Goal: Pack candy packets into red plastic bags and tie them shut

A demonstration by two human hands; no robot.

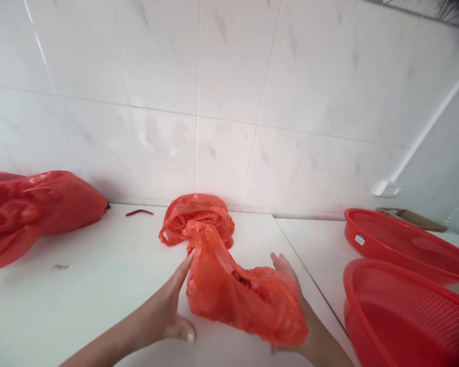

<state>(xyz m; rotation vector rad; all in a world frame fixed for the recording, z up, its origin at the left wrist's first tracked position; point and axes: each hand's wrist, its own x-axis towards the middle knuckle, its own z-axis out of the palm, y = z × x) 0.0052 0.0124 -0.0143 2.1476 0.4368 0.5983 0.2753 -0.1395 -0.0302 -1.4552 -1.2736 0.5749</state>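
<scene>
In front of me on the white table lies a red plastic bag [222,278], bulging and twisted into a neck, with its loose top bunched toward the wall. Dark red contents show through a gap in it; I cannot make out their kind. At the bag's left side is my left hand [170,311], thumb stretched away from the fingers, whose tips are partly hidden by the plastic. My right hand [290,285] is spread around the right end of the bag, fingers extended and a little blurred. The bag covers part of that palm.
Another full red plastic bag [49,206] lies at the left. A thin dark red bent strip [139,212] rests near the tiled wall [229,158]. On the right stand a red perforated basket [361,306] and a red basin [352,224], with a brown tray [416,219] behind.
</scene>
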